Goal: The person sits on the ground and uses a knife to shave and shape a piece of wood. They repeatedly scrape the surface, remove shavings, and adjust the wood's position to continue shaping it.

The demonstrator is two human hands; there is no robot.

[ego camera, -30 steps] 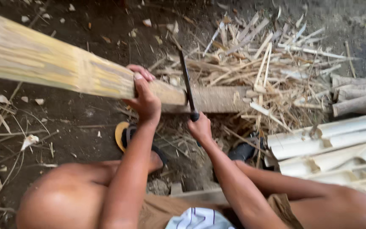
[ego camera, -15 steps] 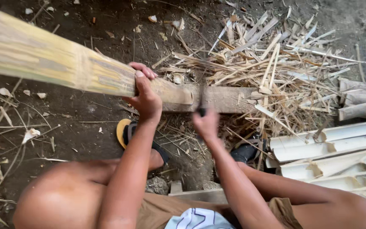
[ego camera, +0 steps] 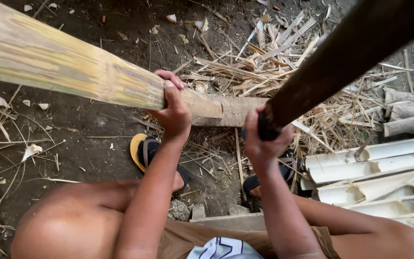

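In the head view, the left hand (ego camera: 173, 112) wraps over the end of a thick bamboo pole (ego camera: 73, 64), fingers curled around its top and thumb side pressed to the near face. The pole runs from the far left corner down to the middle, where its end rests on a wooden block (ego camera: 235, 111) lying on the dirt ground (ego camera: 97, 129).

The right hand (ego camera: 263, 139) is closed in a fist around the dark handle of a blade (ego camera: 350, 48), just right of the pole's end. The blade rises from the fist toward the far right corner, very near the camera and blurred, so its edge cannot be made out. It is clear of the pole.

A heap of split bamboo slivers (ego camera: 274, 67) lies beyond the block. At the right, pale split bamboo halves (ego camera: 370, 165) are stacked, curved sides showing. Below the left wrist a foot sits in a yellow-soled sandal (ego camera: 142, 153); a second dark sandal (ego camera: 264, 182) shows below the right hand. The person's bare knees fill the near edge.
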